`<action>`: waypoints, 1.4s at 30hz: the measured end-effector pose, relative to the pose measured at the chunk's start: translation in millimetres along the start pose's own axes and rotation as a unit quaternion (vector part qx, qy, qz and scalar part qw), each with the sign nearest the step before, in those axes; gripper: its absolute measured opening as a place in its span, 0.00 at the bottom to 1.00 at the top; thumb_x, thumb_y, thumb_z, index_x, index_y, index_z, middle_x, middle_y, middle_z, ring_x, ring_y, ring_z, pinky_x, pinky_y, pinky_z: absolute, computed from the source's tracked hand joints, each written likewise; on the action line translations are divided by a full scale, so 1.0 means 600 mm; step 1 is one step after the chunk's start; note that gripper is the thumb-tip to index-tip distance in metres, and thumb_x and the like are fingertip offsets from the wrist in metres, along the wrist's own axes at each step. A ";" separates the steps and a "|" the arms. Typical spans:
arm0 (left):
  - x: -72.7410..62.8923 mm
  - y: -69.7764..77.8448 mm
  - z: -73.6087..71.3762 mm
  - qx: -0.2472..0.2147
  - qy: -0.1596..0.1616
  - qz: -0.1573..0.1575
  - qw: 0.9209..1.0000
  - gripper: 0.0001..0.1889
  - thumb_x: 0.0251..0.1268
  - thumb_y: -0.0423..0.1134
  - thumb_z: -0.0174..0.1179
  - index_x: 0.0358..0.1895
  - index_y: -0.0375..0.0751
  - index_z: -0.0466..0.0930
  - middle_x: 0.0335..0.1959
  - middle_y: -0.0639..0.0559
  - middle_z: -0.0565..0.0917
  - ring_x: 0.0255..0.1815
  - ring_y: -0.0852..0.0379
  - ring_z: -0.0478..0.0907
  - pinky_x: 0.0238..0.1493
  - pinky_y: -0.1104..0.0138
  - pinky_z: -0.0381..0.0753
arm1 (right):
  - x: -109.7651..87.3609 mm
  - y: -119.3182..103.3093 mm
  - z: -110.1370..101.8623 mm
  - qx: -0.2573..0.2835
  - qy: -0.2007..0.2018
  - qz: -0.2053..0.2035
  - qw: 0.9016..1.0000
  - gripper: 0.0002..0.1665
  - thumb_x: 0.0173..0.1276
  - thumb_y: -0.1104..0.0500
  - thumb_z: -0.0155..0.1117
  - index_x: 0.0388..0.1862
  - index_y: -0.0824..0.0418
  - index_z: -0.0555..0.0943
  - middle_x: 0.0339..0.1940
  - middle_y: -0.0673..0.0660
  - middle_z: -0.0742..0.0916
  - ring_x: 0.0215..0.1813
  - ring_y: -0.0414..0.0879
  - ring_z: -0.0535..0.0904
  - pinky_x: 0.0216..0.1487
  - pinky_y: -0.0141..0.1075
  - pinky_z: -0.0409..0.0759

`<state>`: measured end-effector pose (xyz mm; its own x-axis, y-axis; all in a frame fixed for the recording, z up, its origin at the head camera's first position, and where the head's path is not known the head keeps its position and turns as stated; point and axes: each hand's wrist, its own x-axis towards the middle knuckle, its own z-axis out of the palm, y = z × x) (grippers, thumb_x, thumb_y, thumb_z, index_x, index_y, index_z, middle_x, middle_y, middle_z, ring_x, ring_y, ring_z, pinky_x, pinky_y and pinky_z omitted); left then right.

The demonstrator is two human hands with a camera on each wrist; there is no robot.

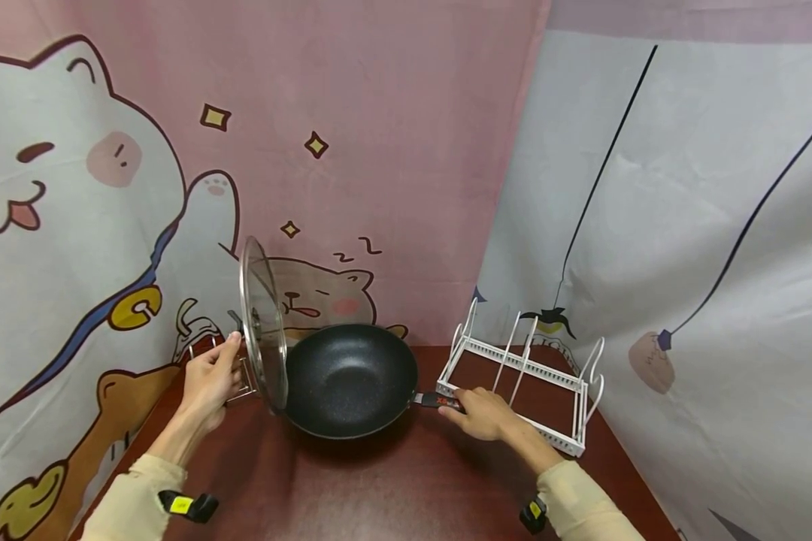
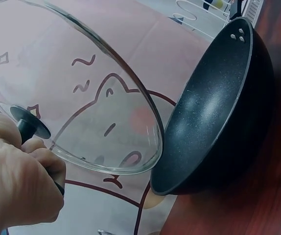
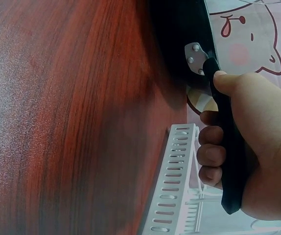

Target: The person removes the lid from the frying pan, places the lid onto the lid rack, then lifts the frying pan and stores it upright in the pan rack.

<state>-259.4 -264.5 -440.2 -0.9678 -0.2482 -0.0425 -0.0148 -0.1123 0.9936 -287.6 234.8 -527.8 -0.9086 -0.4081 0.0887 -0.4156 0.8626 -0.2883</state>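
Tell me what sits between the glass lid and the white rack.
In the head view, the black pan lies between the glass lid and the white rack, its handle pointing rackward in the right hand.

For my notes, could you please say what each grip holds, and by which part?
Left grip: a round, clear glass lid, by its black knob; right grip: a round, black pan, by its black handle.

White rack [image 1: 528, 367] on a reddish-brown table [image 1: 379, 492], cartoon-printed pink backdrop [image 1: 406, 165] behind.
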 end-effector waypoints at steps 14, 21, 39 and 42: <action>-0.004 0.005 -0.023 -0.030 0.013 0.025 0.999 0.28 0.85 0.61 0.63 0.24 0.49 0.73 0.16 0.63 0.65 0.15 0.68 0.61 0.24 0.62 0.52 | 0.000 0.001 0.003 0.005 0.001 0.002 1.000 0.24 0.83 0.35 0.68 0.44 0.55 0.86 0.24 0.46 0.79 0.27 0.40 0.73 0.30 0.39 0.71; -0.003 0.006 -0.037 -0.048 0.018 0.020 0.998 0.24 0.86 0.58 0.63 0.28 0.50 0.78 0.17 0.64 0.66 0.16 0.69 0.61 0.28 0.59 0.50 | 0.000 0.001 0.002 0.007 0.003 0.003 1.000 0.24 0.83 0.35 0.68 0.43 0.54 0.85 0.23 0.45 0.78 0.26 0.40 0.72 0.29 0.38 0.70; -0.012 0.013 -0.073 -0.056 0.039 0.016 0.998 0.26 0.86 0.58 0.61 0.25 0.51 0.74 0.16 0.64 0.64 0.17 0.67 0.57 0.26 0.59 0.48 | -0.001 -0.002 0.000 0.005 0.006 0.004 1.000 0.20 0.82 0.38 0.70 0.43 0.54 0.86 0.23 0.45 0.78 0.26 0.40 0.72 0.28 0.38 0.69; -0.015 0.014 -0.078 -0.061 0.040 0.017 0.997 0.25 0.87 0.57 0.61 0.25 0.51 0.75 0.16 0.65 0.64 0.17 0.68 0.58 0.26 0.59 0.48 | -0.002 -0.003 0.000 0.005 0.007 0.002 1.000 0.20 0.82 0.38 0.70 0.42 0.53 0.86 0.23 0.44 0.78 0.26 0.40 0.72 0.28 0.38 0.69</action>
<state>-239.1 -308.4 -436.5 -0.9438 -0.3297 -0.0218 0.0537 -0.2180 0.9745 -285.9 234.1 -527.2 -0.9107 -0.4006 0.1008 -0.4118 0.8611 -0.2983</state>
